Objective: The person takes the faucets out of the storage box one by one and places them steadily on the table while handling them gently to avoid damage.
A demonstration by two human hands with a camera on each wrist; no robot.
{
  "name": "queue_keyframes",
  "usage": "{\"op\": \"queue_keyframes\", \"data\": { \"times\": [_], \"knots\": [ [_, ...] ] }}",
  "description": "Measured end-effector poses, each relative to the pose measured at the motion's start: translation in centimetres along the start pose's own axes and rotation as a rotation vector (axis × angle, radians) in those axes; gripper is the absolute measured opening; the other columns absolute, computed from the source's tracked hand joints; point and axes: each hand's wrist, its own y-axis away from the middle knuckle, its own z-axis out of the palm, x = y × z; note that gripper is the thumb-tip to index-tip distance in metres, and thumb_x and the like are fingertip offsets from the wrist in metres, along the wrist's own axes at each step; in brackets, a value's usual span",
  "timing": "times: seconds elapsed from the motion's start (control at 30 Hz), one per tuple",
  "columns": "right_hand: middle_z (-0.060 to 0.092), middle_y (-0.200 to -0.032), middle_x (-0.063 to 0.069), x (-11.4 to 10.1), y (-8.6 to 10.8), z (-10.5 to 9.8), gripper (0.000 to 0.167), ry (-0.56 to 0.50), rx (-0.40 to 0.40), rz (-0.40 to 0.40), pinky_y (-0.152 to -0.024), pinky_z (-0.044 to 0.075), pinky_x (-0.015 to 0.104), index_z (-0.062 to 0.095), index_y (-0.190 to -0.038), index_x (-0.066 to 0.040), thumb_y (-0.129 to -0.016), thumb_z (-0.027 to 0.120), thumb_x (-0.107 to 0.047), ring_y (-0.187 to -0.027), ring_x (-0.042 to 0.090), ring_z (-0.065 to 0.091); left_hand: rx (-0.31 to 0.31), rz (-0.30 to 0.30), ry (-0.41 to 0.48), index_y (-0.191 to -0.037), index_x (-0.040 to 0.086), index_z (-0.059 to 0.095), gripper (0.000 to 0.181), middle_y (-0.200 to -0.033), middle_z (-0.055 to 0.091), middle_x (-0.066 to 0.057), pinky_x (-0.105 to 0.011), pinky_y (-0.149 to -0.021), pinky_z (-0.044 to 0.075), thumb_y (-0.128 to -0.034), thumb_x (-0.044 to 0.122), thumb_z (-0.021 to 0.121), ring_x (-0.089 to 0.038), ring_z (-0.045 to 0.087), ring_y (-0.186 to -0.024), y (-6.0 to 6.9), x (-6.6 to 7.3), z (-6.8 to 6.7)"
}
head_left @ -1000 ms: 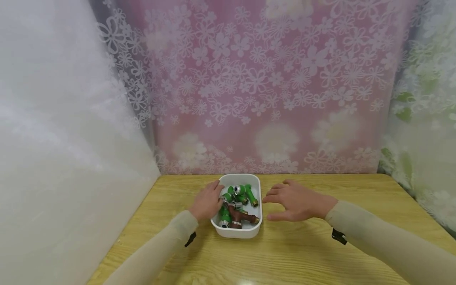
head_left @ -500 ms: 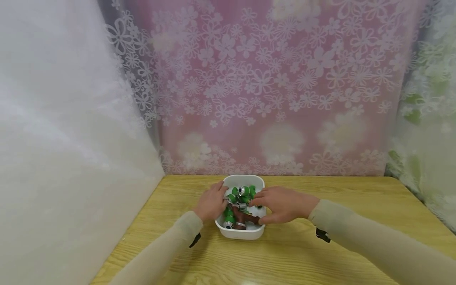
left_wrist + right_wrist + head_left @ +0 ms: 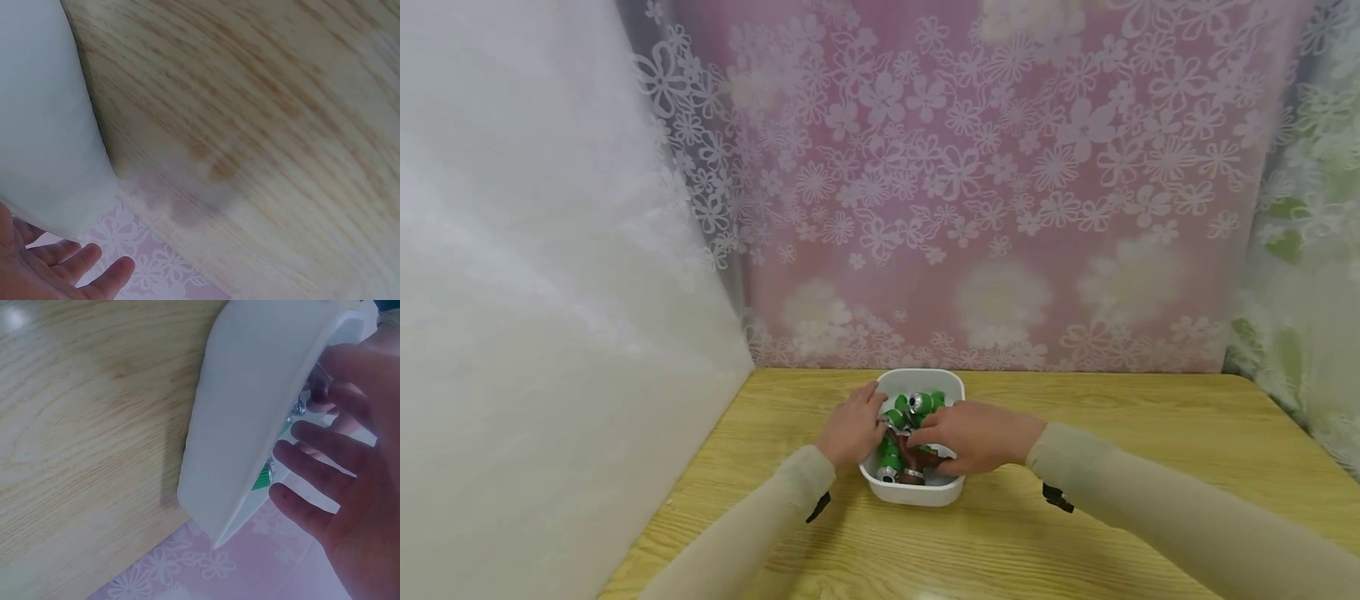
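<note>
Across the upper half of the head view hangs a pink curtain (image 3: 970,167) printed with white flowers, with a pale sheet (image 3: 550,250) filling the left side. Below lies a wooden table (image 3: 992,550). Near the lower centre stands a white tub (image 3: 917,494), upright, two sleeved arms reaching toward it from the bottom corners.

At the tub's left edge rests the left hand (image 3: 852,429); the left wrist view shows its fingers loosely extended beside the wall. From the right, the right hand (image 3: 985,433) reaches over the rim, thumb and forefinger around part of a brown fitting (image 3: 912,457), other fingers straight and loose. Whether they have closed on it, I cannot tell.

This branched fitting lies in the front of the tub. It looks hard, rigid and fairly heavy for its size, perhaps smooth enough to slip, and unlikely to break. Its side branch, facing right, seems the handiest place to hold.

Crowding it on the left and behind are green fittings (image 3: 891,458) with shiny metal ends, which could snag it. The tub's raised wall stands beneath the right hand.
</note>
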Motion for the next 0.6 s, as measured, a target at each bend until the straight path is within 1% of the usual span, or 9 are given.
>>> {"op": "queue_keyframes", "data": {
  "times": [0.13,0.33,0.43,0.6],
  "knots": [
    [0.066,-0.126,-0.005,-0.3,-0.5,0.4,0.046,-0.026,0.009,-0.028,-0.089,0.056,0.035,0.059,-0.14,-0.03,-0.095,0.069,-0.034,-0.107,0.012,0.065,-0.014,-0.007,0.003,-0.147,0.008,0.047,0.047,-0.163,0.03,-0.017,-0.051,-0.113,0.041,-0.1043,0.026,0.048,-0.032,0.034,-0.148,-0.1,-0.1,0.4],
    [0.069,-0.119,-0.003,-0.3,-1.1,0.3,0.045,0.012,0.029,-0.079,-0.083,0.056,0.035,0.06,-0.138,-0.028,-0.094,0.07,-0.031,-0.099,0.011,0.065,-0.002,-0.023,-0.004,-0.148,0.008,0.047,0.047,-0.164,0.029,-0.015,-0.051,-0.112,0.042,-0.1044,0.026,0.048,-0.032,0.035,-0.148,-0.2,-0.2,0.6],
    [0.069,-0.118,-0.003,-0.4,-1.3,0.0,0.046,0.027,0.012,-0.086,-0.082,0.056,0.034,0.06,-0.139,-0.028,-0.095,0.07,-0.032,-0.097,0.01,0.065,0.004,-0.022,-0.014,-0.148,0.008,0.048,0.047,-0.164,0.029,-0.015,-0.051,-0.111,0.043,-0.1043,0.026,0.049,-0.031,0.035,-0.148,-0.3,-0.2,0.5],
    [0.07,-0.116,-0.006,-0.6,-2.1,-0.3,0.046,0.03,-0.032,-0.088,-0.08,0.055,0.031,0.06,-0.14,-0.03,-0.095,0.07,-0.031,-0.094,0.006,0.065,-0.006,-0.017,-0.008,-0.147,0.009,0.049,0.047,-0.163,0.029,-0.016,-0.051,-0.11,0.044,-0.1041,0.028,0.05,-0.032,0.036,-0.147,-0.2,-0.2,0.4]
  ]
}}
